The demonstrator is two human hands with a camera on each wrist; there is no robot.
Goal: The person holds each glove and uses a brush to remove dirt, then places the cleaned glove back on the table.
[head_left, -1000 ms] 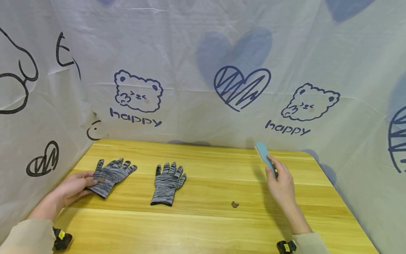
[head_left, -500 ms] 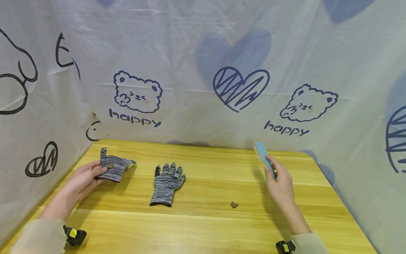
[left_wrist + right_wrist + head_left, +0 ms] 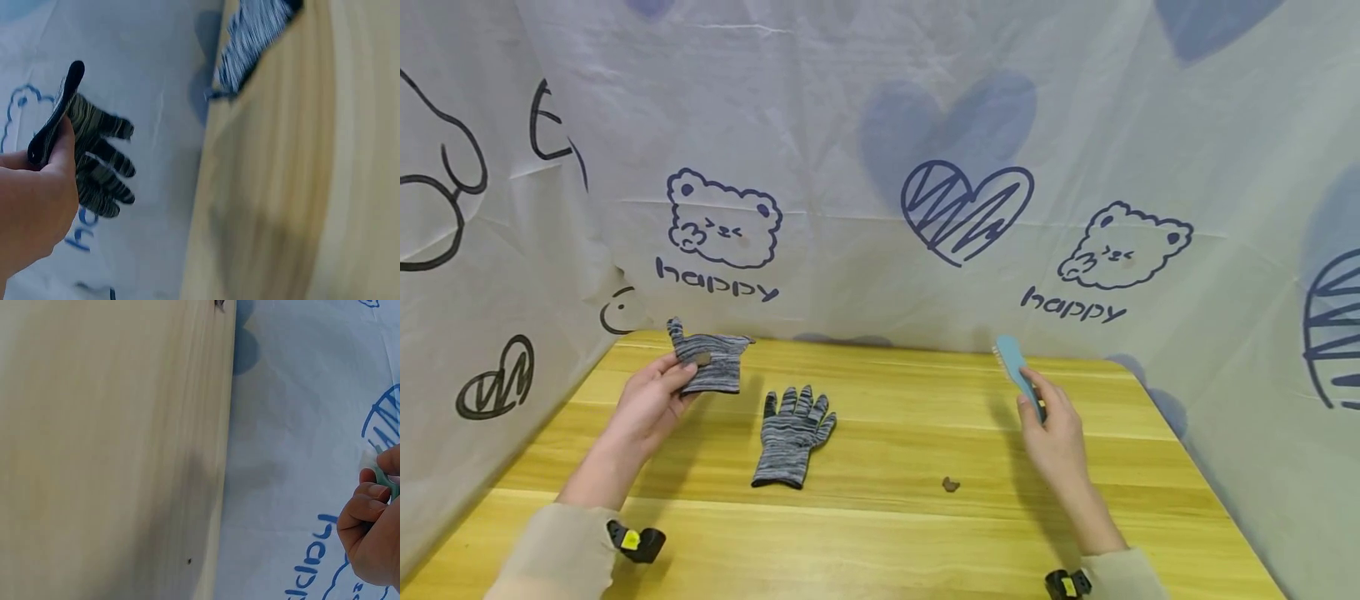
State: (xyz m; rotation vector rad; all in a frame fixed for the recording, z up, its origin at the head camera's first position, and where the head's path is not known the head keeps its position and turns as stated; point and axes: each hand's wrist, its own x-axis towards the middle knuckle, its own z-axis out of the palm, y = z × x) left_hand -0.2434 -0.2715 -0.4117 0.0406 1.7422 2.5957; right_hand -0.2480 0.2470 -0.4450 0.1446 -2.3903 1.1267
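My left hand (image 3: 651, 400) pinches a grey-and-black striped knit glove (image 3: 718, 367) by its cuff, holding it above the table at the left. A brown patch (image 3: 703, 358) shows on this glove. In the left wrist view the fingers of the held glove (image 3: 103, 156) dangle away from my hand (image 3: 37, 200). A matching glove (image 3: 790, 442) lies flat on the table, fingers pointing to the far side. On the right, my right hand (image 3: 1056, 433) grips a light blue brush (image 3: 1015, 362) by its handle, raised, with pale bristles facing left.
The yellow wood-grain table (image 3: 865, 550) has a small brown lump (image 3: 951, 484) lying right of the flat glove. A white cloth (image 3: 842, 283) with bear and heart drawings hangs behind the table and at both sides.
My left hand has lifted its glove off the table and carried it right and toward the back. The right hand with the brush has barely moved.
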